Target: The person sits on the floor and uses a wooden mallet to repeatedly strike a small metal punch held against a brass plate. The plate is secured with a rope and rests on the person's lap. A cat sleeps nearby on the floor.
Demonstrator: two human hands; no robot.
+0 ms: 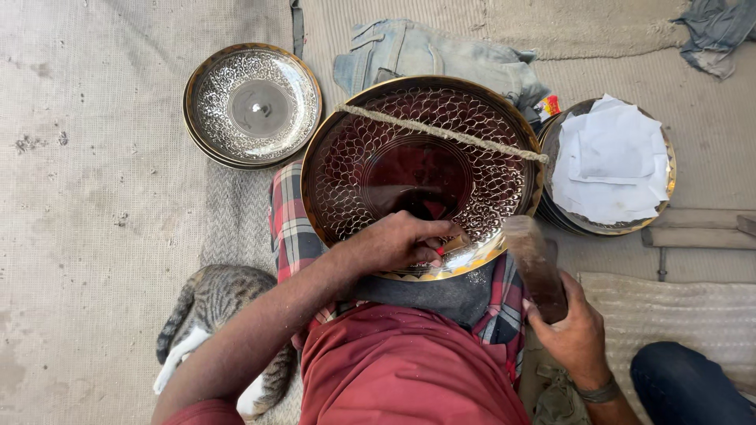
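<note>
A person seated on the ground works a large engraved brass tray [421, 169], seen from a head-worn camera looking straight down. The tray rests tilted on the lap, on a dark grey pad [441, 295] over a red-and-black checked cloth [291, 224], w/ its patterned face up & its near rim toward the body. The left hand [398, 242] lies on the tray's near rim, fingers curled down tight around a small tool whose tip shows only as a bright sliver at approx. the rim; what kind of tool it is cannot be told. The right hand [571, 330] is closed in a full fist around the handle of a hammer-like wooden tool [535, 264], blurred in motion, its head just beside the tray's lower right edge. A rough rope [441, 132] runs across the tray's far half, from upper left to the right rim. Beyond it, top left, a silver-and-gold ornate plate [253, 105] sits on a short stack on the mat. At right, a 2nd stack of trays [661, 193] is topped w/ white paper sheets [610, 157]. Folded denim [425, 51] lies behind the main tray. A tabby cat [213, 303] lies against the person's left side, touching the arm. Floor: pale woven matting [94, 197].
</note>
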